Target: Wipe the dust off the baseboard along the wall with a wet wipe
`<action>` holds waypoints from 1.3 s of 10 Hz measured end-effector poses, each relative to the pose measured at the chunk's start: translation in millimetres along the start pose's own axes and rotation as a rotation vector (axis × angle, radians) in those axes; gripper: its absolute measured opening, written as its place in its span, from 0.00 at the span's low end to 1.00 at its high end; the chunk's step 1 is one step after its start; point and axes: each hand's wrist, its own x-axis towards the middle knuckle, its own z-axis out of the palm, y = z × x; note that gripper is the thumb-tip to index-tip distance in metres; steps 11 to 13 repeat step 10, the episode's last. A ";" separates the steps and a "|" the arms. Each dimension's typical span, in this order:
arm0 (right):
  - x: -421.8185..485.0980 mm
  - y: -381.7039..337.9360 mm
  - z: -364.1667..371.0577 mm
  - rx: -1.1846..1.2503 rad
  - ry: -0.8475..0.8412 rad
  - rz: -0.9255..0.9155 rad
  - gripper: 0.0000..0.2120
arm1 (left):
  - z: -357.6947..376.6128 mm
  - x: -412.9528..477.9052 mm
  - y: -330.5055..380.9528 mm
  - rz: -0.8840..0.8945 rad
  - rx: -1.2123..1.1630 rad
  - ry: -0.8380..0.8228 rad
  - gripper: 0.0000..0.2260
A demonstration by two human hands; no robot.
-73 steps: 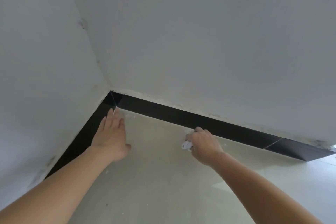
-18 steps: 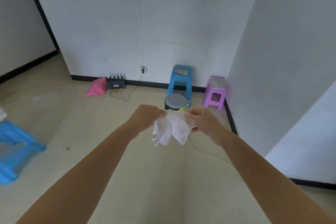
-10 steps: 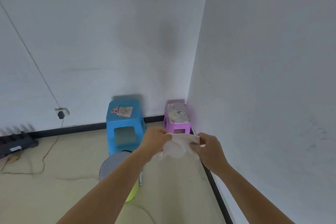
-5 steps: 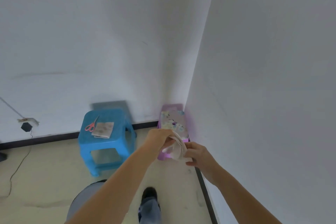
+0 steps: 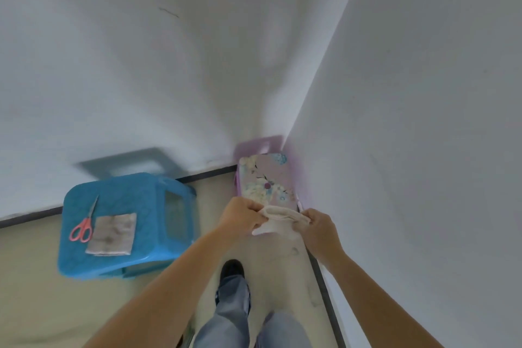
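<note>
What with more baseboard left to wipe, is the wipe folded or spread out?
Folded: the wipe is a narrow doubled band pinched between the left hand and right hand, not a flat sheet.

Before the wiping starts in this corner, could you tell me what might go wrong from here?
The purple stool stands tight in the corner, hiding the baseboard behind it; that stretch may be skipped unless it is moved.
The scissors lie loose on the blue stool; a bump while crouching could knock them off.
Left hand and right hand both grip the wet wipe, leaving none free.
</note>
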 end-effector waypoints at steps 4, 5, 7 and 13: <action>165.5 72.5 57.3 -0.037 -0.161 0.081 0.05 | 48.9 159.7 -69.4 -0.365 -0.293 0.116 0.06; 198.2 93.4 70.5 -0.113 -0.189 0.086 0.06 | 59.1 194.8 -85.4 -0.367 -0.253 0.143 0.06; 254.7 124.7 90.2 -0.273 -0.230 0.082 0.08 | 71.9 255.0 -118.2 -0.421 -0.182 0.155 0.06; 302.6 128.4 105.0 -0.182 -0.226 0.172 0.20 | 65.3 296.1 -100.9 -0.314 -0.038 0.271 0.20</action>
